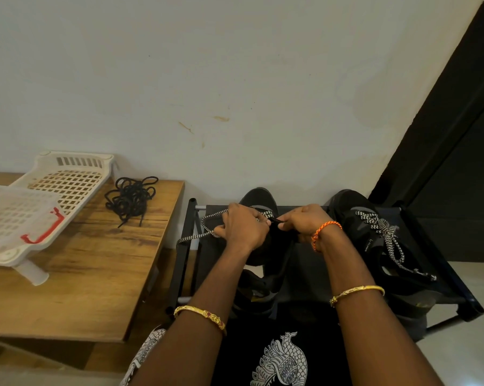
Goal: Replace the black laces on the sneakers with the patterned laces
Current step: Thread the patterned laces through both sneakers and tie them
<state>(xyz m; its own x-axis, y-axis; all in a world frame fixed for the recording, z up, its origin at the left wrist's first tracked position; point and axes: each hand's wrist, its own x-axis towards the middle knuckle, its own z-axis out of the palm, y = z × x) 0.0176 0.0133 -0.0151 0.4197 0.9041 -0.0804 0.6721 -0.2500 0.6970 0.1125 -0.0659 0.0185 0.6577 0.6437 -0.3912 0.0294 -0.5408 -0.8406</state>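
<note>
Two black sneakers stand on a low black shoe rack (458, 291). The right sneaker (374, 240) carries a black-and-white patterned lace (385, 232), tied and hanging loose. Both hands are over the left sneaker (259, 197). My left hand (243, 227) pinches a second patterned lace (207, 227), which loops out to the left over the rack's edge. My right hand (302, 222) pinches the same lace near the sneaker's eyelets. The hands hide most of that sneaker's upper. A tangle of black laces (131, 197) lies on the wooden table.
The wooden table (76, 288) stands left of the rack, with a white plastic basket rack (68, 179) and a clear lidded box with red clips (15, 215) on it. A pale wall is behind, a dark door frame (444, 121) at right.
</note>
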